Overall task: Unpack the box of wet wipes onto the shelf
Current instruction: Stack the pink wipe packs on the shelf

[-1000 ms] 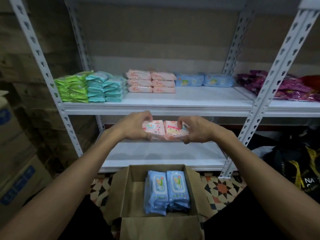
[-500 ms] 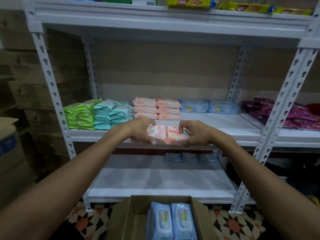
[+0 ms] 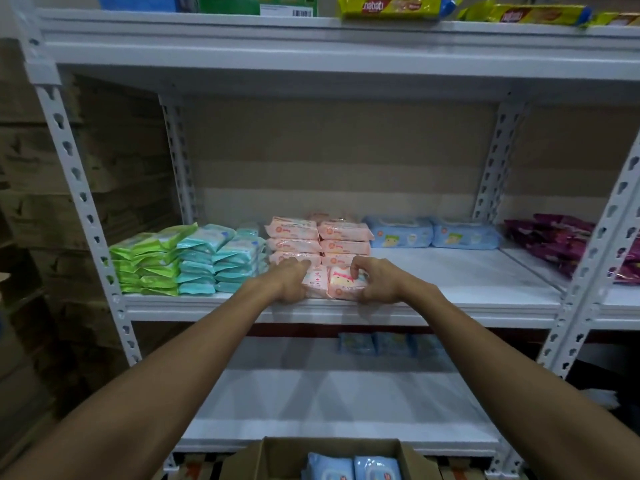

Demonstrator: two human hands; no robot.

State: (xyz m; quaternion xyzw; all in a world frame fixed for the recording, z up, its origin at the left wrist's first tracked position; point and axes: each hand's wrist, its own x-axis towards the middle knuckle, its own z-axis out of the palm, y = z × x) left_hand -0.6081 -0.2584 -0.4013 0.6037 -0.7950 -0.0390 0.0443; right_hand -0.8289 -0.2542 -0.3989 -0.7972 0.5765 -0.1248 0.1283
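Two pink wet-wipe packs rest side by side on the front of the white middle shelf, held from both ends. My left hand grips the left pack, my right hand the right one. Right behind them stand pink packs stacked three high in two columns. At the bottom edge sits the open cardboard box with two blue packs inside.
Green packs and teal packs are stacked at the shelf's left, two blue packs at the back right. Purple bags lie on the neighbouring shelf. Snack packets line the top shelf. Blue packs sit at the lower shelf's back.
Both hands carried the two pink packs up from above the box and forward onto the middle shelf's front edge. My view tilted upward, so the box dropped to the frame's bottom.
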